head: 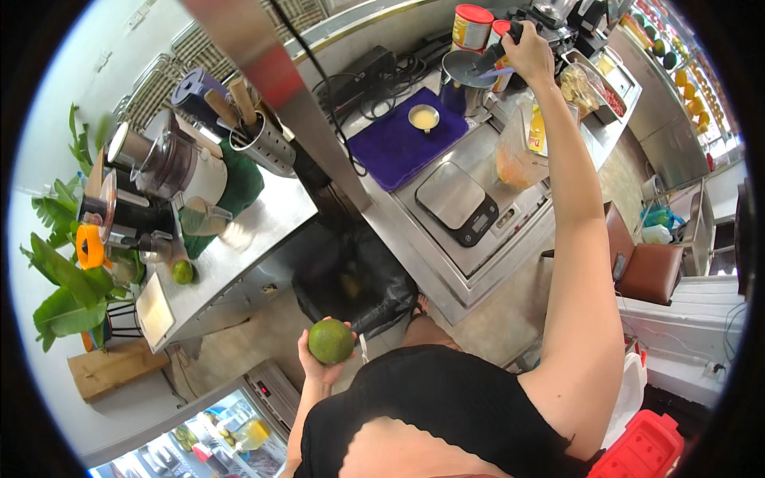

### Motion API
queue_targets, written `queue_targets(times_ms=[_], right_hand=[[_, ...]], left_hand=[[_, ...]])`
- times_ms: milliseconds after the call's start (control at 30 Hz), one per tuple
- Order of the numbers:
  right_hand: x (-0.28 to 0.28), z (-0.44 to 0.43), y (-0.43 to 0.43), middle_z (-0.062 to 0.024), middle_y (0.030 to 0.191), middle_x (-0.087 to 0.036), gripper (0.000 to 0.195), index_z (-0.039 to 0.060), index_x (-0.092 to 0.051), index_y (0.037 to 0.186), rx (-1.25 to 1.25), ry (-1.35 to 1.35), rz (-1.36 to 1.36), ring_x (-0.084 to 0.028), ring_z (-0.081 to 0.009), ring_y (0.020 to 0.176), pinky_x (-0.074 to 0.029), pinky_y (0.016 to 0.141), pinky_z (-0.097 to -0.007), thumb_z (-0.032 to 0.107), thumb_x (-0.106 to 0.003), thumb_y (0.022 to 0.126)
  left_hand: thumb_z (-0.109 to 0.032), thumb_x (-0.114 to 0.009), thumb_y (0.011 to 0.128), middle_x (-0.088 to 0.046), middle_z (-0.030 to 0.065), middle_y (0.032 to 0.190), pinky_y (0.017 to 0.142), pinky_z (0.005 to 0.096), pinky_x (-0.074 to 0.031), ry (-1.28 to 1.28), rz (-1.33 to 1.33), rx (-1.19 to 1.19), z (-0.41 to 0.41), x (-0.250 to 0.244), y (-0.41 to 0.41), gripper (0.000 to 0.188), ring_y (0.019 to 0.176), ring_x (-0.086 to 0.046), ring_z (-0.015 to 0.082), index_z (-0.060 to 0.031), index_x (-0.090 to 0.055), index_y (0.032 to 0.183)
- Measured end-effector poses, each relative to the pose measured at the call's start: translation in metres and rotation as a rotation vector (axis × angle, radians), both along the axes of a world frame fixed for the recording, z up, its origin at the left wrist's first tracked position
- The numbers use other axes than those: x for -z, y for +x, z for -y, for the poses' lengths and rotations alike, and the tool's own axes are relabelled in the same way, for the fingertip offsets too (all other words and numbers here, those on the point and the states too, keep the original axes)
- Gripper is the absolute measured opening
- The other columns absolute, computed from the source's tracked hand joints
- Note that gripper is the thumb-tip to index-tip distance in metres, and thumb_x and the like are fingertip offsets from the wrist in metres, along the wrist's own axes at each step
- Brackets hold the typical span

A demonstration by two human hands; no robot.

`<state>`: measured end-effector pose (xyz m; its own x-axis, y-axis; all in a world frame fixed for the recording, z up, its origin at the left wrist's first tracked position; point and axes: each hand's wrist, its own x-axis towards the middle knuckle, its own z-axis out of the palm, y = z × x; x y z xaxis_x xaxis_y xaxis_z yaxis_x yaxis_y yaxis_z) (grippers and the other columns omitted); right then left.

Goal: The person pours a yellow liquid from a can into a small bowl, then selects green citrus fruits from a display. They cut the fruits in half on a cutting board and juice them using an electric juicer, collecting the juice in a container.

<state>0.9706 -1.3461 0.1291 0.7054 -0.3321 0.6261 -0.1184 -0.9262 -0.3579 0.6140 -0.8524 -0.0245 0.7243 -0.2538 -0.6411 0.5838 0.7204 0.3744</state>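
Note:
My left hand (323,361) holds a round green citrus fruit (331,342) in front of my body. At the far end of the counter, my right hand (526,52) is closed around a black handle (495,55), above a metal container with a dark round top (465,69). A small metal cup of pale yellow liquid (424,118) stands on a purple cloth (394,149). Nearer lies a digital kitchen scale (455,200). Beside my right forearm is a clear plastic container (515,161) with orange contents. A smaller green fruit (183,272) rests on the left counter.
A bin with a black liner (358,287) stands between the counters. On the left counter are a blender jug (202,216), a perforated utensil holder (269,146) and a white board (155,312). A metal post (287,89) rises at the gap. A lit fridge (209,442) is at lower left.

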Motion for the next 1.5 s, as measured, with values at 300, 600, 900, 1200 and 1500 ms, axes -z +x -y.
queue_targets(times_ms=[300, 600, 900, 1200, 1500], right_hand=[[0.011, -0.024, -0.047, -0.0200, 0.084, -0.066, 0.034, 0.0034, -0.060, 0.096, 0.072, 0.034, 0.134, -0.065, -0.0311, 0.085, -0.051, 0.072, -0.0387, 0.030, -0.062, 0.075], [0.086, -0.163, -0.324, -0.0241, 0.109, -0.053, 0.036, -0.0159, -0.043, 0.103, -0.403, 1.770, 0.251, -0.055, -0.0285, 0.104, -0.051, 0.086, -0.0354, -0.002, -0.045, 0.070], [0.180, -0.511, -0.530, -0.0006, 0.065, -0.051, 0.051, 0.0074, -0.054, 0.102, -0.153, 2.277, -0.806, -0.045, -0.0100, 0.047, -0.035, 0.041, -0.0219, 0.055, -0.040, 0.089], [0.151, -0.730, -0.358, -0.0101, 0.090, -0.057, 0.032, 0.0056, -0.043, 0.106, -1.080, 1.774, -1.134, -0.057, -0.0125, 0.064, -0.046, 0.051, -0.0235, 0.021, -0.062, 0.085], [0.191, -0.905, -0.225, -0.0033, 0.088, -0.054, 0.038, 0.0042, -0.035, 0.126, -1.259, 1.392, -1.276, -0.051, -0.0086, 0.063, -0.045, 0.057, -0.0240, 0.005, -0.045, 0.089]], left_hand=[[-0.058, -0.046, 0.078, -0.056, 0.0137, 0.115, 0.064, 0.0451, -0.049, -0.106, -0.067, -0.075, -0.064, 0.010, -0.060, 0.055, 0.100, -0.056, 0.0324, -0.0185, -0.052, 0.116], [-0.054, -0.054, 0.076, -0.052, 0.0130, 0.121, 0.085, 0.0540, -0.044, -0.186, -0.024, 0.002, -0.248, 0.064, -0.129, 0.063, 0.112, -0.050, 0.0365, -0.0160, -0.046, 0.125], [-0.041, -0.070, 0.071, -0.054, 0.0085, 0.118, 0.091, 0.0410, -0.045, 0.159, 0.253, 0.130, -0.448, 0.051, -0.161, 0.072, 0.110, -0.052, 0.0253, -0.0095, -0.043, 0.129], [-0.041, -0.057, 0.080, -0.055, 0.0075, 0.121, 0.096, 0.0440, -0.039, 0.052, 0.346, -0.291, -0.575, 0.048, -0.050, 0.051, 0.113, -0.050, 0.0225, -0.0121, -0.050, 0.121], [-0.031, -0.074, 0.072, -0.054, 0.0095, 0.115, 0.083, 0.0314, -0.047, 0.487, 0.253, -0.427, -0.670, 0.042, 0.067, 0.062, 0.100, -0.055, 0.0197, -0.0091, -0.045, 0.123]])
